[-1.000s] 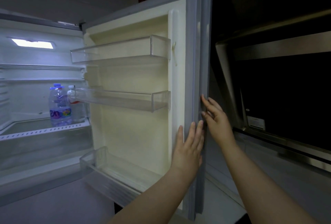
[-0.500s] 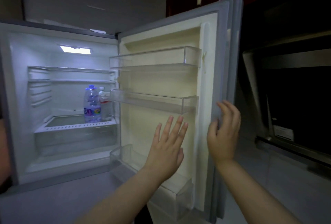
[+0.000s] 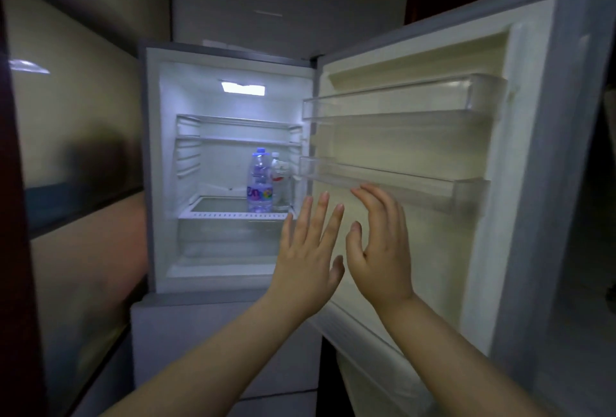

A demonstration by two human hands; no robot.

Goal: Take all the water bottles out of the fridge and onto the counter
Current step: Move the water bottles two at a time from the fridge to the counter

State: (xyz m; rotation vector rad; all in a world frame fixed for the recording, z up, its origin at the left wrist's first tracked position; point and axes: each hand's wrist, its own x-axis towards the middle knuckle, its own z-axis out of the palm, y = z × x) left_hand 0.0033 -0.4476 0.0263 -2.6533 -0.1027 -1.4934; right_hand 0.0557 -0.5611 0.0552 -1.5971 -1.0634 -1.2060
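The small fridge (image 3: 156,163) stands open and lit, its door (image 3: 533,156) swung wide to the right. Two water bottles stand upright side by side on the wire shelf (image 3: 233,215): one with a blue cap and colourful label (image 3: 259,183), and a clear one with a white cap and red label (image 3: 281,181) just right of it. My left hand (image 3: 308,250) and my right hand (image 3: 381,246) are raised in front of the door's inner side, fingers spread, holding nothing. Both hands are below and right of the bottles, apart from them.
Two clear door bins (image 3: 400,99) (image 3: 393,179) hold nothing. A glossy beige cabinet wall (image 3: 73,156) stands close on the left. A grey unit (image 3: 216,333) sits under the fridge. Dark cabinets lie right of the door.
Both hands have left the door's edge and moved left in front of its inner side. The view has swung right-to-left, so the fridge interior now sits more centred.
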